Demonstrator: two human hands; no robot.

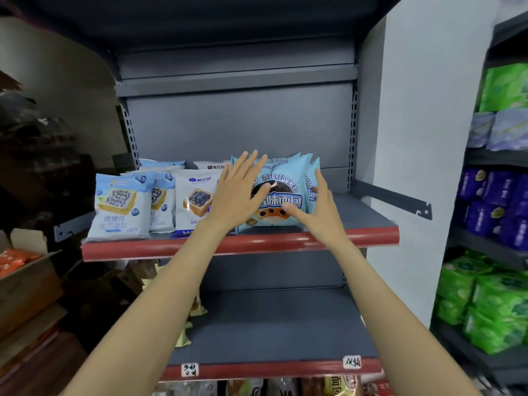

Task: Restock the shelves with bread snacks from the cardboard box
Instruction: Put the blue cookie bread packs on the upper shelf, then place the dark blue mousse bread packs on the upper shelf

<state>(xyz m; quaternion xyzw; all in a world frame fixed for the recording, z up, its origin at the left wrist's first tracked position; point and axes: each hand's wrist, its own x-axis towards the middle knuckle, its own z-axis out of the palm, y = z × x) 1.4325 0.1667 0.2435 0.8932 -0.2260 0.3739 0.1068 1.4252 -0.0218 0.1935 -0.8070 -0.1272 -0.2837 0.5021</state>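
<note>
A stack of light-blue cocoa-flavoured bread packs stands upright on the upper shelf, right of centre. My left hand lies flat against the front pack with its fingers straight and spread. My right hand touches the stack's right side, fingers straight, thumb across the front. To the left stand white-and-blue blueberry toast packs and blueberry bread packs, several of them. An open cardboard box with orange packs sits at the far left.
The lower shelf has a few yellowish packs at its left end and two handwritten tags on its red lip. A neighbouring rack at right holds green packs and purple packs. A white panel divides the racks.
</note>
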